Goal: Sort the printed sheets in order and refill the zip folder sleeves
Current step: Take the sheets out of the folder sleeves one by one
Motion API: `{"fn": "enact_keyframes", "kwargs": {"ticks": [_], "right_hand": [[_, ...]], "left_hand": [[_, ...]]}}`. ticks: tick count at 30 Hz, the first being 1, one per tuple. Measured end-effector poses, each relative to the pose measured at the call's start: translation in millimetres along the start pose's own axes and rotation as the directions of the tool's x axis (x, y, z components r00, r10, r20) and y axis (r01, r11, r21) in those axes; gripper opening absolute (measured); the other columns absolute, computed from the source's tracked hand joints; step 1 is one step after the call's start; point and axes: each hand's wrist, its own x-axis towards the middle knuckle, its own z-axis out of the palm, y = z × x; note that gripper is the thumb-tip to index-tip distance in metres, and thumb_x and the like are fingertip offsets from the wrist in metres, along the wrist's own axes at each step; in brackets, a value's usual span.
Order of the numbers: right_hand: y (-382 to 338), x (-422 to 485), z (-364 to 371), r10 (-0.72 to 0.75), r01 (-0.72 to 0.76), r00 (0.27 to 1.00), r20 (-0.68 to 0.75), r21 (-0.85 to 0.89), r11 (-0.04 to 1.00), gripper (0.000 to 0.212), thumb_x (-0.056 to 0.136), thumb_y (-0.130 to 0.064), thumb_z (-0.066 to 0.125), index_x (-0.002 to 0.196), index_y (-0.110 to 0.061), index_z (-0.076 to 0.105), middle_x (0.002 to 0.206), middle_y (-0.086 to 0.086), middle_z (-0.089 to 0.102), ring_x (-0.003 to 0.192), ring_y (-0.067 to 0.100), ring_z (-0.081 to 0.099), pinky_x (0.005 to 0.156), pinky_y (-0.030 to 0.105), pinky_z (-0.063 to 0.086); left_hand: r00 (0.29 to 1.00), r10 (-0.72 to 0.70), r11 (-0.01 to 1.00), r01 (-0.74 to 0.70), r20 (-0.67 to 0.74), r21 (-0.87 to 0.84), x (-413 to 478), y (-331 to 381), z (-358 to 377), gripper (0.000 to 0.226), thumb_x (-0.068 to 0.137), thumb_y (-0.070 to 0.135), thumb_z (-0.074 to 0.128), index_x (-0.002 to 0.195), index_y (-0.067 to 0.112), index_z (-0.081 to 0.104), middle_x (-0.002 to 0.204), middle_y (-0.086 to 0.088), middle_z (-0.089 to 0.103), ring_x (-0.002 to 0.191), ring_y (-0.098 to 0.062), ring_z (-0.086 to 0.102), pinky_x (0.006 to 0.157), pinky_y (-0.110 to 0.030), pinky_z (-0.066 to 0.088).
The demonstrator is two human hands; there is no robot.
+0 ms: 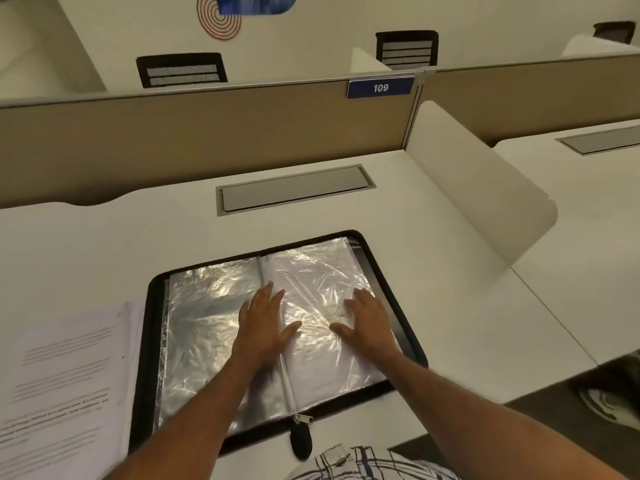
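A black zip folder (145,358) lies open on the white desk, its clear plastic sleeves spread to both sides of the spine. The right-hand sleeve (322,278) shows a printed sheet inside; the left-hand sleeve (201,323) looks shiny and dark. My left hand (265,322) lies flat with straight fingers across the spine and the left edge of the right sleeve. My right hand (369,322) presses flat on the right sleeve, fingers spread. A stack of printed sheets (65,382) lies on the desk to the left of the folder.
The folder's zip pull (302,434) hangs over the desk's near edge. A grey cable flap (294,188) is set into the desk behind the folder. A white divider panel (478,188) stands at the right, a tan partition (207,133) behind.
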Motion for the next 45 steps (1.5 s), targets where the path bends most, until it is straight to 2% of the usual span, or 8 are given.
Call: {"fn": "enact_keyframes", "kwargs": {"ticks": [5, 9, 14, 18, 27, 37, 41, 45], "right_hand": [[-21.7, 8.4, -6.4, -0.03, 0.022, 0.998, 0.049, 0.149, 0.989, 0.057, 0.082, -0.025, 0.076, 0.135, -0.022, 0.056, 0.137, -0.002, 0.057, 0.128, 0.018, 0.049, 0.108, 0.026, 0.035], [-47.9, 11.4, -12.4, -0.114, 0.079, 0.99, 0.087, 0.333, 0.94, 0.069, 0.08, -0.028, 0.08, 0.141, -0.025, 0.048, 0.139, -0.002, 0.057, 0.125, 0.016, 0.054, 0.106, 0.036, 0.045], [-86.5, 8.3, -23.0, -0.372, 0.266, 0.917, 0.147, 0.471, 0.841, 0.093, 0.084, -0.027, 0.075, 0.156, -0.035, 0.017, 0.158, -0.004, 0.034, 0.139, 0.013, 0.04, 0.111, 0.026, 0.036], [-115.6, 2.5, -22.2, -0.47, 0.256, 0.86, 0.199, 0.629, 0.734, 0.107, 0.086, -0.009, 0.068, 0.156, -0.034, -0.008, 0.163, 0.001, 0.018, 0.137, 0.019, 0.044, 0.098, 0.007, 0.039], [-99.5, 9.7, -4.1, -0.278, 0.169, 0.946, 0.164, 0.484, 0.859, 0.073, 0.096, -0.04, 0.061, 0.154, -0.02, 0.022, 0.156, -0.002, 0.037, 0.137, 0.011, 0.043, 0.111, 0.034, 0.04], [-45.1, 21.9, 17.7, -0.09, 0.098, 0.989, 0.116, -0.064, 0.993, 0.097, 0.089, -0.072, 0.046, 0.157, -0.009, 0.015, 0.166, 0.009, 0.008, 0.153, 0.024, 0.005, 0.123, 0.044, 0.004], [-37.0, 21.6, 17.2, 0.019, -0.008, 0.996, 0.087, -0.124, 0.992, 0.117, 0.075, -0.089, 0.024, 0.158, -0.007, 0.008, 0.166, 0.009, -0.002, 0.154, 0.024, -0.002, 0.122, 0.047, 0.001], [-26.4, 16.4, 15.6, 0.09, -0.082, 0.995, 0.05, -0.147, 0.986, 0.111, 0.082, -0.083, 0.032, 0.158, -0.007, 0.007, 0.166, 0.01, -0.004, 0.154, 0.024, -0.005, 0.123, 0.048, 0.0]], "left_hand": [[0.994, -0.084, 0.989, 0.074, -0.074, -0.125, 3.5, 3.7, -6.1, 0.08, 0.082, 0.072, 0.039, 0.147, 0.025, 0.038, 0.159, -0.002, 0.028, 0.146, -0.025, 0.023, 0.115, -0.049, 0.021], [0.962, -0.256, 0.837, 0.17, -0.098, -0.52, 8.3, 10.4, -10.9, 0.067, 0.086, 0.06, 0.061, 0.138, 0.022, 0.046, 0.141, -0.005, 0.045, 0.129, -0.026, 0.044, 0.105, -0.045, 0.041], [0.934, -0.339, 0.526, 0.286, 0.11, -0.801, 16.2, 13.5, -26.4, 0.075, 0.08, 0.067, 0.059, 0.138, 0.022, 0.042, 0.129, -0.002, 0.052, 0.111, -0.022, 0.057, 0.09, -0.039, 0.05], [0.923, -0.381, 0.482, 0.253, 0.06, -0.839, 18.7, 0.4, -43.2, 0.053, 0.086, 0.061, 0.059, 0.116, 0.018, 0.062, 0.108, -0.001, 0.068, 0.095, -0.02, 0.067, 0.07, -0.031, 0.052], [0.805, -0.592, 0.456, 0.385, 0.049, -0.802, -3.0, -78.9, -74.4, 0.01, 0.093, 0.019, 0.065, 0.093, 0.011, 0.07, 0.079, -0.008, 0.069, 0.071, -0.02, 0.063, 0.062, -0.027, 0.047], [0.713, -0.689, 0.659, 0.542, -0.129, -0.522, -18.8, -117.6, -91.1, 0.081, 0.083, 0.024, 0.077, 0.146, 0.006, 0.03, 0.131, -0.019, 0.053, 0.121, -0.037, 0.052, 0.098, -0.046, 0.043], [0.827, -0.487, 0.866, 0.417, -0.279, -0.274, -7.3, -94.3, -81.4, 0.077, 0.081, 0.037, 0.077, 0.142, 0.007, 0.04, 0.142, -0.019, 0.044, 0.131, -0.039, 0.042, 0.104, -0.052, 0.039], [0.959, -0.231, 0.964, 0.203, -0.164, -0.175, 7.2, -58.4, -52.7, 0.08, 0.085, 0.047, 0.07, 0.147, 0.009, 0.036, 0.155, -0.015, 0.034, 0.145, -0.032, 0.029, 0.117, -0.047, 0.027]]}}
